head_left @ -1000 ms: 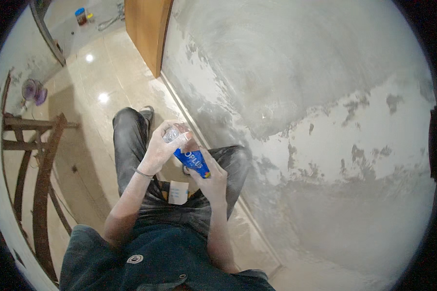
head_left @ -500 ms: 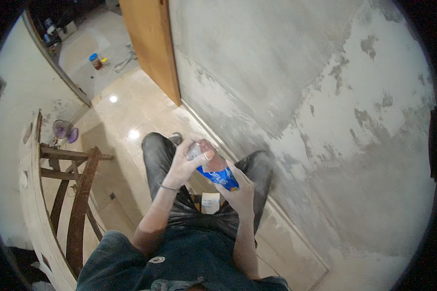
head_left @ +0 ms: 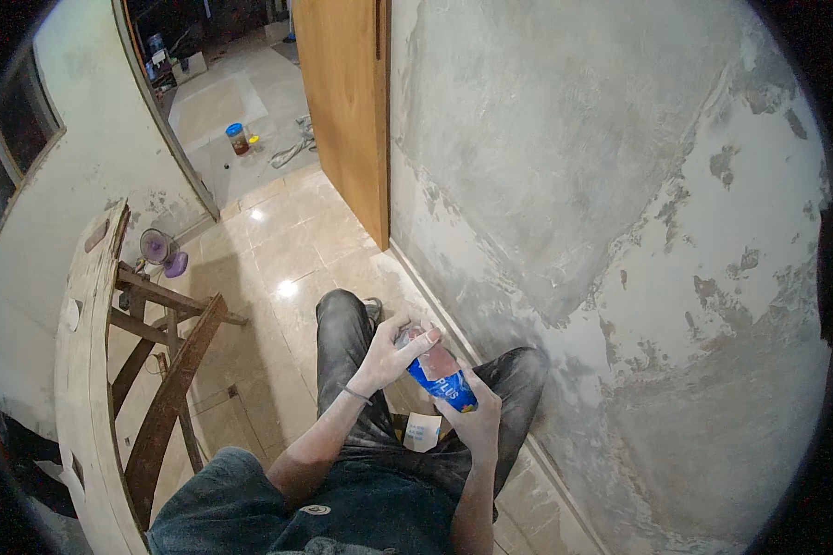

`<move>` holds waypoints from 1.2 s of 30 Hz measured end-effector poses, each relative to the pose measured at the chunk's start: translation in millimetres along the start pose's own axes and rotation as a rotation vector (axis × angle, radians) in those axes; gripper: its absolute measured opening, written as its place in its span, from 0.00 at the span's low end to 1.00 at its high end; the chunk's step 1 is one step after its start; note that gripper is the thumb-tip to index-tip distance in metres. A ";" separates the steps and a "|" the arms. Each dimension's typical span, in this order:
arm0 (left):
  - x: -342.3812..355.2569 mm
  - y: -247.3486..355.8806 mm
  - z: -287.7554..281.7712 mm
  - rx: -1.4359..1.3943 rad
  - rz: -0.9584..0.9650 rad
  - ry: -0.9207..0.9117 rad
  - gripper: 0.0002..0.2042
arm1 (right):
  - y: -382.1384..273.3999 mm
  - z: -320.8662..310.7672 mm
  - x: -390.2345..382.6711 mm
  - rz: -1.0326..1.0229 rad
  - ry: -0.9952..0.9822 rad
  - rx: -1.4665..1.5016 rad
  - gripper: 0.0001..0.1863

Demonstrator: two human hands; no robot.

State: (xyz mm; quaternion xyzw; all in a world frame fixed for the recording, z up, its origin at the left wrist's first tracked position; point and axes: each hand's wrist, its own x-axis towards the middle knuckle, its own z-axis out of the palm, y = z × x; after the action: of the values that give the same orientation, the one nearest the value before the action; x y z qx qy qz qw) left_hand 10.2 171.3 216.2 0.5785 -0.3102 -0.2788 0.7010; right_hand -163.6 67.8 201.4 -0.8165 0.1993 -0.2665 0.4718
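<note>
The left hand (head_left: 393,356) was clamped on the upper end of a blue pack (head_left: 453,392), its thumb laid across a reddish-brown piece (head_left: 439,364) that covered part of the pack. The right hand (head_left: 477,418) was closed round the lower end, fingers along the outer side. The pack sat aslant between both hands, above the gap between the bent knees of dusty dark trousers (head_left: 341,324); whether the brown piece was fixed to it could not be told. A dark band (head_left: 357,395) circled the left wrist, and pale dust coated the hands. A white card (head_left: 423,432) stood between the thighs. To the right rose a patchy grey wall (head_left: 546,157), with a wooden door (head_left: 342,120) ahead; to the left, a wooden frame (head_left: 171,407) stood on the tiled floor (head_left: 319,242) near a purple fan (head_left: 155,245).
</note>
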 end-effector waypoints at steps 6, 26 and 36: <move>-2.7 -9.4 2.1 0.060 -0.075 0.073 0.12 | 7.0 -0.1 -4.3 0.013 -0.025 0.059 0.38; -13.1 -40.9 68.2 -0.057 -0.101 0.405 0.23 | -10.3 7.5 -5.9 0.151 0.202 0.094 0.30; -14.3 -43.4 82.4 -0.069 -0.179 0.442 0.25 | -2.5 9.8 -11.8 0.146 0.288 0.079 0.32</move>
State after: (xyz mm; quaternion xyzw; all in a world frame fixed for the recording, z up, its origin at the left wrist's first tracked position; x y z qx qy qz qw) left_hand -63.0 121.8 183.2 0.6263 -0.0866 -0.2169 0.7437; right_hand -166.6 82.3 196.7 -0.7339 0.3129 -0.3535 0.4884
